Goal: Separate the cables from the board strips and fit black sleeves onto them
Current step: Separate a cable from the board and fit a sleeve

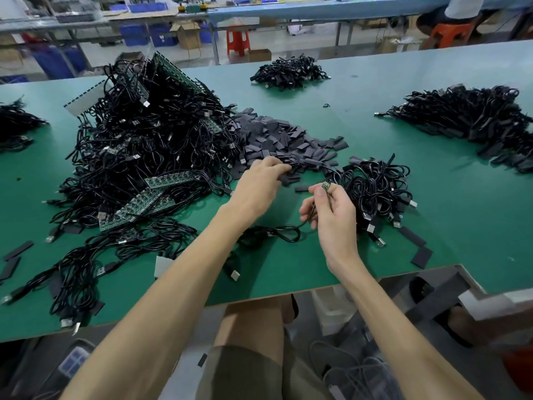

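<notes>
Separated cable (288, 232): its board end is pinched in the right hand (331, 212) over the table's near edge, not yet sleeved. Left hand (259, 183) fingers the sleeve pile (282, 137); whether it grips one cannot be told. Finished bundle (377, 192) lies beside it. A large heap (138, 140) on board strips (167, 180) remains.

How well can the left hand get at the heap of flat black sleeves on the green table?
Most likely yes: the left hand has its fingertips on the near edge of the heap of flat black sleeves, with nothing between them.
</notes>
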Demonstrator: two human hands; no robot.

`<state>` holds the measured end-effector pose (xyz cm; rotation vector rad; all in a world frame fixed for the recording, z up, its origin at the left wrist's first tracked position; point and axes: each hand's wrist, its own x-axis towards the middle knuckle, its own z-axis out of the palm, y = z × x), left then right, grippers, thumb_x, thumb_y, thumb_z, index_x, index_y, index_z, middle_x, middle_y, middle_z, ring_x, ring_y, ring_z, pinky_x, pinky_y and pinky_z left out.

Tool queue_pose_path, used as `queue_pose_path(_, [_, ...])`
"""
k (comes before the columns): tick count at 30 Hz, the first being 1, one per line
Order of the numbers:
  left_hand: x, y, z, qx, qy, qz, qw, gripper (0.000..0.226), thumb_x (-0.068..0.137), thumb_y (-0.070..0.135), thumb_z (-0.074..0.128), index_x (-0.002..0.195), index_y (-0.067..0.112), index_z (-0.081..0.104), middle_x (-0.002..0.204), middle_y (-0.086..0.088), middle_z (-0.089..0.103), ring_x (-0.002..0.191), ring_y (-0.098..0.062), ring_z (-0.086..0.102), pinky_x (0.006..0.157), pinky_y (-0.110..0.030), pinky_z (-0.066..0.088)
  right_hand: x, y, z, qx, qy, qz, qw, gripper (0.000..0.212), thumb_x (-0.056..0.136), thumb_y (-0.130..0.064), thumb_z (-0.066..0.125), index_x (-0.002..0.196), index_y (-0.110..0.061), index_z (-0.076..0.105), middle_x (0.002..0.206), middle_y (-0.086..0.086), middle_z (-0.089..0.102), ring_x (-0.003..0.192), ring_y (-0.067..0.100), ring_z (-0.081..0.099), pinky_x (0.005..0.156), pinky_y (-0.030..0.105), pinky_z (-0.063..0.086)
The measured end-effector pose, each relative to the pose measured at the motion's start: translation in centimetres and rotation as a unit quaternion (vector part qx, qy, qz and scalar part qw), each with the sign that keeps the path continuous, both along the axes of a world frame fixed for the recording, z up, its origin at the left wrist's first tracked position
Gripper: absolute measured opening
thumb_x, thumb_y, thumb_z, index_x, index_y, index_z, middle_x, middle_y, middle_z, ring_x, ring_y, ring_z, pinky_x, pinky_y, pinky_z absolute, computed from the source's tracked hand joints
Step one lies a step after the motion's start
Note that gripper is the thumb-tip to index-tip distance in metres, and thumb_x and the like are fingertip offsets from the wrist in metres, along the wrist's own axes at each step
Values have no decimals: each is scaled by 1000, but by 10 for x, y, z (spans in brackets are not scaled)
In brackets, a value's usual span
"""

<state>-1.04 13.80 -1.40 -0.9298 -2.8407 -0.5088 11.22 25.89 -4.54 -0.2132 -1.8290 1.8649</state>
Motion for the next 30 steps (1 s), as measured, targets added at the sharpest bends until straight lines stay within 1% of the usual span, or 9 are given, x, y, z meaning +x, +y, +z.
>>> queue_pose_path(2, [-6,1,-9,-63,17,-10,998,40,103,17,57,143,23,59,140,-5,54,128,-30,47,106,-44,42,0,1,-2,5,-4,-9,1000,18,110,-20,46,104,-17,63,69,-6,65,63,8,59,56,17,44])
queue_pose_path(6, [-8,1,-20,-31,76,34,996,25,101,26,59,122,25,73,118,-6,61,112,-31,54,92,-39,41,-2,0,-2,18,-9,-13,1000,19,110,-22,47,105,-19,64,70,-6,63,64,8,58,58,18,45])
queue_pose_path(10, [-7,5,-22,-59,105,77,990,25,104,29,53,116,15,70,116,-9,62,111,-34,58,93,-42,39,-2,0,-3,24,-15,-13,1000,19,110,-22,47,106,-16,64,71,-4,63,65,8,58,59,20,46])
queue_pose_path(13, [-1,2,-19,16,112,111,987,22,105,24,52,109,12,70,109,-8,63,101,-33,61,90,-42,40,-2,1,-4,36,-13,-19,999,20,110,-23,46,106,-20,65,70,-5,62,65,8,57,60,21,46])
queue_pose_path(15, [6,0,-12,169,48,111,978,18,103,23,57,101,13,72,98,-5,67,89,-25,64,85,-36,46,-2,2,-4,39,-16,-24,999,20,111,-23,45,107,-21,65,70,-6,61,64,9,56,62,25,46])
queue_pose_path(18, [17,-5,-4,340,-151,21,928,16,100,17,63,86,17,70,71,1,71,68,-13,70,66,-23,52,-3,1,-5,41,-27,-23,999,19,110,-23,47,112,-22,65,70,-5,61,64,10,55,63,29,45])
queue_pose_path(21, [30,-14,-11,342,-249,-50,905,17,100,14,64,85,10,71,63,4,67,59,-15,63,56,-26,51,-2,1,-5,60,-32,-4,998,16,109,-23,50,116,-20,65,70,-3,64,63,11,56,62,28,44])
queue_pose_path(27, [37,-31,-23,385,-301,-64,870,6,97,11,68,97,5,71,71,-4,68,61,-13,59,53,-21,45,-1,-1,-2,74,-46,70,994,12,107,-17,54,106,-11,65,72,2,71,61,12,61,57,20,44])
queue_pose_path(30, [41,-33,-26,395,-290,-72,869,8,94,11,72,98,4,70,75,-6,66,65,-12,59,54,-21,45,0,-1,-1,64,-51,77,994,11,107,-17,54,105,-9,62,75,5,75,63,14,65,55,23,45])
